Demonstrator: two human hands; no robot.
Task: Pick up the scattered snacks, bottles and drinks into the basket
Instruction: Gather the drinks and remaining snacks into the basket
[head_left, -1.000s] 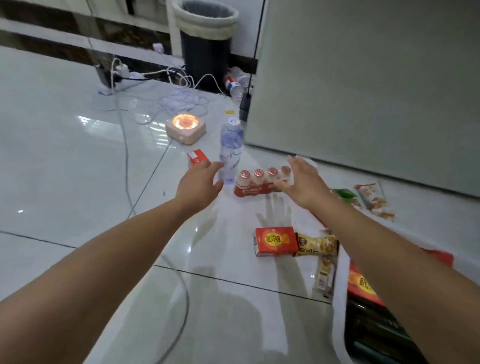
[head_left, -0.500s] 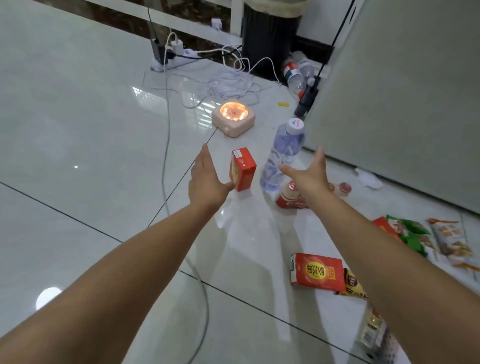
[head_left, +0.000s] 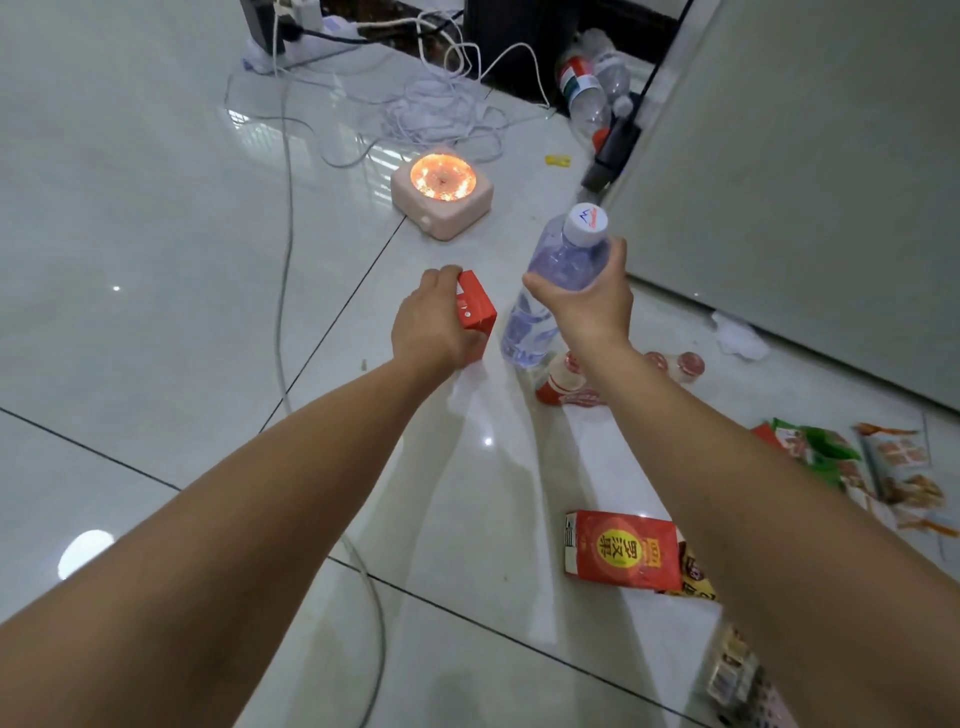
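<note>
- Nearest, just right of the right forearm, a flat red carton (head_left: 621, 551) lies on the white tiled floor (head_left: 156, 312). A yellow snack packet (head_left: 696, 577) lies just beside its right end.
- Further right of that arm, a green snack packet (head_left: 815, 447) and an orange-printed packet (head_left: 898, 457) lie side by side on the floor.
- Just behind the right wrist sits a pack of small drink bottles (head_left: 566, 382) with red caps, partly hidden by the arm.
- The left hand (head_left: 434, 322) is clenched round a small red carton (head_left: 475, 306), with the fingers curled over its top.
- Just right of it, the right hand (head_left: 587, 306) grasps a water bottle (head_left: 550, 270) below the white cap. The bottle leans, cap end away from the person – whether its base touches the floor I cannot tell.
- Beyond both hands, a pink device (head_left: 441, 192) glows orange on top.
- Farthest off – a tangle of white cables (head_left: 441, 109) beyond the left hand, and empty bottles (head_left: 587, 88) lying beyond the right hand.
</note>
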